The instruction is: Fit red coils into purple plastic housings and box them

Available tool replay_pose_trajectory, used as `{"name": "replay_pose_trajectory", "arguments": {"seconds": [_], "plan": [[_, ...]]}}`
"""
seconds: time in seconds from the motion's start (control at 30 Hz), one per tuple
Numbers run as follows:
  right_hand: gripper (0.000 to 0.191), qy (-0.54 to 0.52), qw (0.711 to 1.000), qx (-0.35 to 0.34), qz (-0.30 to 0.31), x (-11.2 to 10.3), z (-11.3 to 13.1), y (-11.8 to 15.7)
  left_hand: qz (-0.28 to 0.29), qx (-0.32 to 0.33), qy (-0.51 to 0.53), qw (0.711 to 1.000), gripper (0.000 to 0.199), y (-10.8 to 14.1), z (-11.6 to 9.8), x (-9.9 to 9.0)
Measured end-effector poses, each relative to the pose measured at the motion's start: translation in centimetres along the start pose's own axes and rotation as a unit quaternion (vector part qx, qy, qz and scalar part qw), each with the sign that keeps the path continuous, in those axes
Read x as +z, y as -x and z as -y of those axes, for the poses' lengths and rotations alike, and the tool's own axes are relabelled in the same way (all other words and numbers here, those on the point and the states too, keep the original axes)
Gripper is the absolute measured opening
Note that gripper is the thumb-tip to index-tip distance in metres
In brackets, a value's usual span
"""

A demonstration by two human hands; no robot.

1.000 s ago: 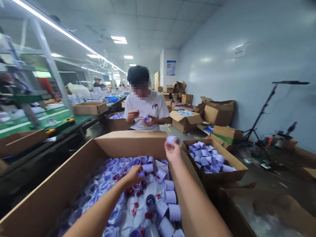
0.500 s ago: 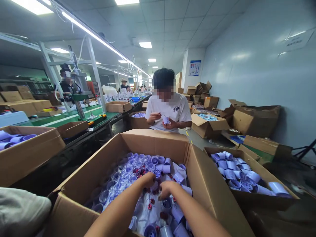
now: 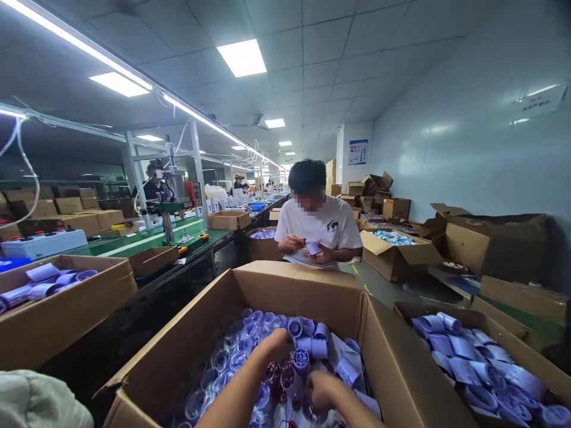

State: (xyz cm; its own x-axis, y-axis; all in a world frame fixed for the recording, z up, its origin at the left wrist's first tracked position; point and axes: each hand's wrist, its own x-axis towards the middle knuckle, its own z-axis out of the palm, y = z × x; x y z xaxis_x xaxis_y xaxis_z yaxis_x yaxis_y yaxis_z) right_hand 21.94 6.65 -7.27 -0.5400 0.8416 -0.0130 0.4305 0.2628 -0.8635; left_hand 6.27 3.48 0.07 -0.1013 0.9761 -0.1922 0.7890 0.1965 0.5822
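Both of my hands reach into a large open cardboard box (image 3: pixel 297 282) full of pale purple plastic cups (image 3: pixel 259 324). My left hand (image 3: pixel 280 343) is above the cups near the box's middle, its fingers curled; what they hold, if anything, is hidden. Just right of it a cup with a spoked inside (image 3: pixel 300 358) faces up. My right hand (image 3: pixel 320 389) is lower and to the right, blurred, by the mouth of another cup; its fingertips cannot be made out. Small red parts with thin wires (image 3: pixel 270 371) lie between the hands.
A person in a white shirt (image 3: pixel 339 217) sits beyond the box, handling a purple cup (image 3: pixel 313 248). Boxes of purple cups stand at right (image 3: pixel 548 351) and left (image 3: pixel 89 303). A green conveyor line (image 3: pixel 151 238) runs along the left. Grey-white fabric (image 3: pixel 40 398) is at lower left.
The view has tilted up and turned left, so the scene sits lower and further right. My hands have moved apart, and the spoked cup now shows between them.
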Motion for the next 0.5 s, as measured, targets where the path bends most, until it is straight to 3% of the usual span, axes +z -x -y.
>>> {"name": "replay_pose_trajectory", "arguments": {"seconds": [0.1,0.23,0.3,0.4,0.5], "plan": [[0.01,0.005,1.0,0.004,0.007,-1.0,0.5,-1.7,-0.053,0.018,0.037,0.998,0.022,-0.2,-0.7,-0.7],[0.055,-0.136,0.991,-0.009,-0.002,-2.2,2.4,-2.8,-0.095,0.058,0.106,0.988,0.022,0.1,-2.0,-1.5],[0.065,-0.233,0.972,-0.027,0.029,-2.7,3.5,-2.5,-0.097,0.082,0.139,0.982,0.024,0.5,-2.9,-1.6],[0.048,-0.297,0.949,-0.045,0.094,-3.1,5.0,-1.5,-0.076,0.131,0.265,0.952,0.024,1.3,-4.2,-1.5],[0.034,-0.34,0.931,-0.029,0.125,-3.4,5.9,-0.8,-0.056,0.16,0.419,0.892,0.028,1.9,-4.9,-1.8]]}}
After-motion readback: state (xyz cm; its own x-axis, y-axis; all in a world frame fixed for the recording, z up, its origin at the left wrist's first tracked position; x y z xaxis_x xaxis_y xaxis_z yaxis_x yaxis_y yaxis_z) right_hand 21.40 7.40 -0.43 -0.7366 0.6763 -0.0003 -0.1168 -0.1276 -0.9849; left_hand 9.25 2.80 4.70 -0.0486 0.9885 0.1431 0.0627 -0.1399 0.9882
